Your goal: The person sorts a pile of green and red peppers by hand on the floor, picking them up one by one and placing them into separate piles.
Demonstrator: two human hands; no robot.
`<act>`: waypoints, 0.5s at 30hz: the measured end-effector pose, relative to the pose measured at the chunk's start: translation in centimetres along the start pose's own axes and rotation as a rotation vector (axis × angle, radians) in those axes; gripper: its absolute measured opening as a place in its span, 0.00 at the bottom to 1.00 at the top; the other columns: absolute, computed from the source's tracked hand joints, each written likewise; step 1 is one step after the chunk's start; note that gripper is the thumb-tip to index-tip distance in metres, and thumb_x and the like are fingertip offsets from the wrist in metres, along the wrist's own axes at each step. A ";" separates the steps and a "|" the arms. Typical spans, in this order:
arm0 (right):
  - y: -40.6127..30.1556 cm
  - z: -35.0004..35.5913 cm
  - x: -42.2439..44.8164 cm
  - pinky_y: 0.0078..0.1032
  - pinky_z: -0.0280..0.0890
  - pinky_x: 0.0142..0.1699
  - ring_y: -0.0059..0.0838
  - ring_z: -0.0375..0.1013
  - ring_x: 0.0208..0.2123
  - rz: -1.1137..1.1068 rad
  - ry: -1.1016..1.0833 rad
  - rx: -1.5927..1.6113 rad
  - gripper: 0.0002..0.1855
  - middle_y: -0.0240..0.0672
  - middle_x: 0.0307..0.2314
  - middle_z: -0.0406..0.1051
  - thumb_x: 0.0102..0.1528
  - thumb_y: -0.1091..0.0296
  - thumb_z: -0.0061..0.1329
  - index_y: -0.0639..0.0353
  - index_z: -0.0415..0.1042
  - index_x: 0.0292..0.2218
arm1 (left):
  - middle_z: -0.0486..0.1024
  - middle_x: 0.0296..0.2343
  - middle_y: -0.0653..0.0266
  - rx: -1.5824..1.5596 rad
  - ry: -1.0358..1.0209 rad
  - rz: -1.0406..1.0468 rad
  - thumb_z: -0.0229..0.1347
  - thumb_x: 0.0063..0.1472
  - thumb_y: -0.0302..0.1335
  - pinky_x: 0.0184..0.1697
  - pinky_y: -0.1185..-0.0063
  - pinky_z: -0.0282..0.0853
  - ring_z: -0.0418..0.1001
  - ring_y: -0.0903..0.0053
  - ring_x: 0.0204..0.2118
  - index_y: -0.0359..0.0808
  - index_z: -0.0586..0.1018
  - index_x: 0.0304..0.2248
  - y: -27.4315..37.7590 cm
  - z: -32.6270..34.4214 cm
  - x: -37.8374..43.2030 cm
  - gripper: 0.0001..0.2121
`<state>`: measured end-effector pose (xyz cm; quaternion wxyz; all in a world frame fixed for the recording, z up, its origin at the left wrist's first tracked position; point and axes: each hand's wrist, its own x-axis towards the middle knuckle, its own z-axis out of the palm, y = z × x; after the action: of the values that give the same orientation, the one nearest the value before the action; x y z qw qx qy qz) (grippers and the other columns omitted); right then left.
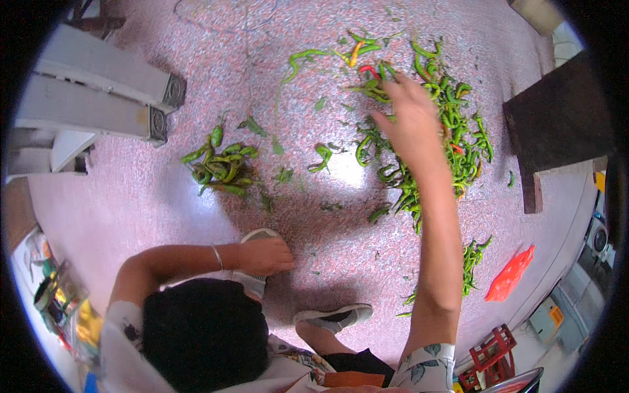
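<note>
Long green chili peppers lie in a large loose pile (459, 127) on the speckled floor (304, 118), right of centre. My right hand (410, 110) is stretched over the pile's upper left edge, blurred, fingers apart; whether it touches the peppers there cannot be told. A red pepper (368, 70) and an orange one (356, 54) lie just beyond its fingers. My left hand (268, 256), below a wrist bangle, rests by a grey shoe (260, 235), its fingers together; its palm is hidden. A smaller heap of green peppers (223, 167) lies farther left.
Grey metal legs (98, 98) stand at the upper left, a dark wooden piece of furniture (560, 113) at the right. A red plastic bag (511, 275) lies at the lower right, near a red rack (491, 356). Loose leaves (253, 126) and single peppers (322, 158) are scattered between the heaps.
</note>
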<state>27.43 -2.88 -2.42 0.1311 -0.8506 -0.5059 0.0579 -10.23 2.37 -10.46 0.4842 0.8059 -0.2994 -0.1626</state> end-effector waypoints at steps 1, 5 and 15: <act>-0.1 1.8 2.1 0.37 0.57 0.57 0.46 0.63 0.51 -0.046 -0.001 0.047 0.25 0.44 0.49 0.65 0.45 0.69 0.54 0.58 0.68 0.47 | 0.70 0.34 0.60 0.020 -0.024 0.017 0.54 0.47 0.31 0.45 0.67 0.62 0.69 0.66 0.39 0.32 0.72 0.41 -0.5 0.1 0.6 0.20; -1.3 8.6 7.8 0.40 0.57 0.54 0.43 0.64 0.49 -0.104 0.160 -0.101 0.23 0.40 0.45 0.67 0.46 0.73 0.47 0.55 0.68 0.46 | 0.70 0.34 0.60 0.035 0.004 -0.021 0.54 0.47 0.30 0.46 0.67 0.62 0.69 0.66 0.40 0.32 0.72 0.42 0.0 0.3 -0.4 0.21; 0.1 7.2 3.6 0.36 0.62 0.42 0.41 0.69 0.37 -0.055 0.227 0.021 0.12 0.40 0.30 0.71 0.43 0.69 0.49 0.60 0.73 0.32 | 0.71 0.37 0.59 -0.016 -0.187 -0.079 0.53 0.50 0.29 0.47 0.68 0.61 0.69 0.66 0.41 0.33 0.71 0.43 0.4 -1.0 0.0 0.19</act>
<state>27.62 1.41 -9.28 0.1979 -0.8362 -0.5102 -0.0370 -9.79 2.93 -9.57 0.4537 0.7944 -0.3100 -0.2587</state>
